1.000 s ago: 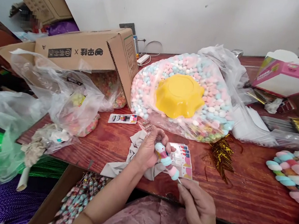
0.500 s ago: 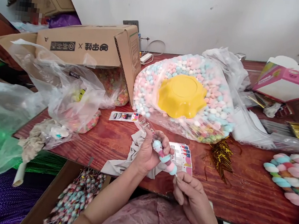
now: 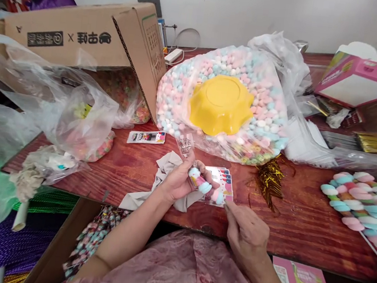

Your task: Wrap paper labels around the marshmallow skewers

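My left hand [image 3: 182, 179] is wrapped round a marshmallow skewer [image 3: 204, 187] of blue, pink and white pieces, with clear plastic around it. A printed flap of clear wrapper [image 3: 185, 145] sticks up above the left thumb. At the skewer's lower right end, my right hand [image 3: 248, 230] has thumb and forefinger pinched together at its stick, which the fingers mostly hide. Under the skewer lie several printed cards [image 3: 225, 178], fanned out. A grey cloth [image 3: 164, 175] is beneath and beside my left hand.
Behind the hands sits a large clear bag of marshmallows [image 3: 176, 94] with a yellow bowl [image 3: 221, 104] upside down on it. Gold tinsel [image 3: 270, 180] and finished marshmallow skewers [image 3: 365, 202] lie to the right. A cardboard box [image 3: 85, 34] and plastic bags [image 3: 89, 112] occupy the left.
The view has shifted, so the table things appear further left and higher. The clear wrapper now extends over the skewer's lower end. My right hand has turned, its knuckles more on top.
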Tool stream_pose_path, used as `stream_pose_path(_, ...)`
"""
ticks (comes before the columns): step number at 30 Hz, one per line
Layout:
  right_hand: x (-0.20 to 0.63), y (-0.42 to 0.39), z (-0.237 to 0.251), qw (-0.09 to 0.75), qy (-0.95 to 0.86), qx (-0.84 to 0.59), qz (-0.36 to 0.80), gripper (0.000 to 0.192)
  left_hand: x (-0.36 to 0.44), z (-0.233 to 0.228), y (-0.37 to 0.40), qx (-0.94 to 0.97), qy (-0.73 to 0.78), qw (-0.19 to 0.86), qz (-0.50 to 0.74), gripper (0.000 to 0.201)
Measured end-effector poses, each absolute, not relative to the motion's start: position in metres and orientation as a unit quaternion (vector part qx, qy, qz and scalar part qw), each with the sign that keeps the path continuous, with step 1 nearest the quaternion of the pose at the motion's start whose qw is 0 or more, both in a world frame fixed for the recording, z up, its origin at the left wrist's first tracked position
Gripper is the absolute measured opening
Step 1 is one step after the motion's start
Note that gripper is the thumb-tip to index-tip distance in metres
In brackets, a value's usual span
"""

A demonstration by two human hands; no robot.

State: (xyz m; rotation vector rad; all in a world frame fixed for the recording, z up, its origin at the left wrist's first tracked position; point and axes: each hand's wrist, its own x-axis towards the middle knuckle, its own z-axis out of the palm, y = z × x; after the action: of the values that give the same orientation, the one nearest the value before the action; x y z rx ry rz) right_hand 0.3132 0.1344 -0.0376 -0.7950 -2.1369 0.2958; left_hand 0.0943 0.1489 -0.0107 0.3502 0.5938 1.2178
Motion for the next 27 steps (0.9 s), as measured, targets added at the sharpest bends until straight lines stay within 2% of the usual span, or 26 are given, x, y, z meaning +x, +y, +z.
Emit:
stream_pose_path(3,0.318,0.139,-0.042,0.394,-0.859,-0.321,0.067,0.03,0.097,-0.009,0.149,0.166,0.286,0.76,0.559,0.052)
stream_pose_path(6,0.314,0.135,-0.041,0.417,-0.836,-0.332,0.127,0.027,0.105,-0.006,0.146,0.182,0.293,0.739,0.578,0.05)
stream_pose_path(8,0.309,0.131,-0.039,0.42,-0.794,-0.364,0.245,0.019,0.11,-0.005,0.143,0.194,0.294,0.723,0.594,0.049)
stream_pose_path(10,0.303,0.127,-0.036,0.379,-0.714,-0.405,0.426,0.015,0.113,-0.005,0.142,0.205,0.292,0.71,0.607,0.05)
stream_pose_path(13,0.295,0.123,-0.032,0.273,-0.516,-0.404,0.704,0.03,0.115,-0.006,0.141,0.223,0.273,0.699,0.623,0.054)
stream_pose_path(16,0.285,0.119,-0.033,0.199,-0.361,-0.358,0.838,0.04,0.119,-0.007,0.14,0.237,0.243,0.699,0.63,0.061)
stream_pose_path(18,0.279,0.116,-0.034,0.196,-0.328,-0.355,0.853,0.042,0.125,-0.009,0.138,0.247,0.24,0.691,0.636,0.063)
stream_pose_path(21,0.274,0.115,-0.035,0.253,-0.353,-0.379,0.817,0.041,0.132,-0.012,0.135,0.264,0.243,0.686,0.633,0.06)
stream_pose_path(24,0.279,0.117,-0.031,0.318,-0.444,-0.394,0.739,0.034,0.129,-0.011,0.134,0.26,0.252,0.693,0.623,0.054)
stream_pose_path(27,0.286,0.122,-0.023,0.366,-0.549,-0.411,0.629,0.025,0.114,-0.005,0.138,0.23,0.254,0.665,0.663,0.059)
